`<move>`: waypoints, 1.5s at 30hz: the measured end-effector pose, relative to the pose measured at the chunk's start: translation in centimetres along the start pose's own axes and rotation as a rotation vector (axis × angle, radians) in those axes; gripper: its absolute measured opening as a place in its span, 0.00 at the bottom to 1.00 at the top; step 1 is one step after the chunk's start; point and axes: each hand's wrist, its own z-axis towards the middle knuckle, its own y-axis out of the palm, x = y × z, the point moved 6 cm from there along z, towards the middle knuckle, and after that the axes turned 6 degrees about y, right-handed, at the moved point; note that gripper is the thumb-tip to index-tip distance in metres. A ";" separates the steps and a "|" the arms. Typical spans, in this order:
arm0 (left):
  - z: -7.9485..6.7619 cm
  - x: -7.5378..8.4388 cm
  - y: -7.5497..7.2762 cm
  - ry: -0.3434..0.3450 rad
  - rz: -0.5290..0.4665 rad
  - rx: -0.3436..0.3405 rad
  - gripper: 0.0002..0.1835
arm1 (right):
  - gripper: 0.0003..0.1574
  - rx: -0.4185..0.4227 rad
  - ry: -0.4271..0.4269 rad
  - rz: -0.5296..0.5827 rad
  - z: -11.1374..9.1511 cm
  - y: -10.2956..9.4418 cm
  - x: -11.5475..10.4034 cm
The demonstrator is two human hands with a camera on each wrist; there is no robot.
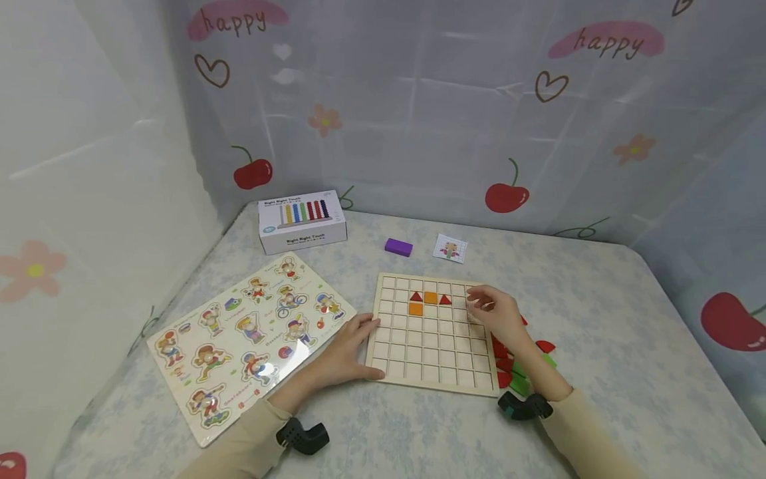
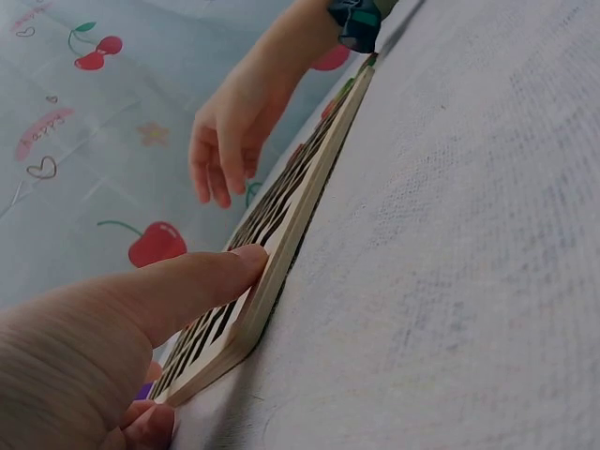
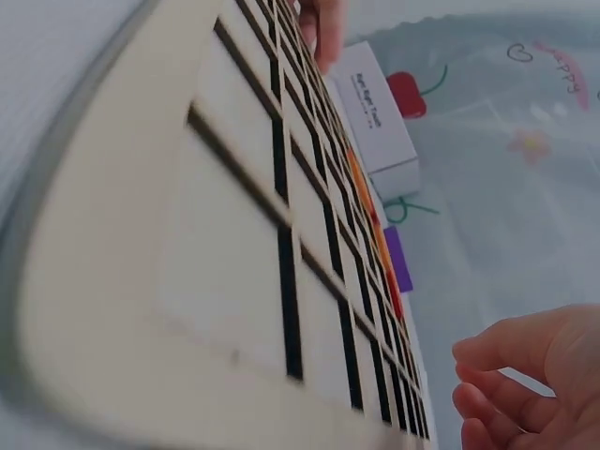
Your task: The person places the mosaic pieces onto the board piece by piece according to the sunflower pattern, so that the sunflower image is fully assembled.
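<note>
A wooden grid board point(image 1: 438, 339) lies flat on the table. My left hand point(image 1: 347, 352) touches its left side, fingers spread and the thumb point(image 2: 211, 281) laid straight on the rim. Two red triangles point(image 1: 445, 301) and two orange squares point(image 1: 415, 309) sit in cells of the upper rows. Over the board's right edge hovers my right hand point(image 1: 498, 314), fingers loosely bent; no piece shows between them in either wrist view. Beside the board's right edge, partly under the right forearm, lie loose red pieces point(image 1: 504, 380) and green pieces point(image 1: 519, 384).
To the left lies a puzzle board point(image 1: 239, 339) with cartoon children. A white box point(image 1: 302, 223) stands at the back left. Behind the grid board are a purple block point(image 1: 398, 247) and a small picture card point(image 1: 450, 249). Patterned curtains enclose the table at the back and sides.
</note>
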 end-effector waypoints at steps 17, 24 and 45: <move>-0.1 -0.2 -0.3 -0.008 0.018 0.013 0.55 | 0.19 -0.003 0.068 -0.076 -1.2 -2.7 4.3; -0.1 -0.4 -0.2 -0.011 0.024 0.011 0.55 | 0.19 0.025 0.063 -0.082 -1.0 -2.8 4.9; 0.0 -0.5 0.2 -0.002 0.012 0.005 0.55 | 0.23 0.093 0.058 0.007 -1.6 -2.8 3.8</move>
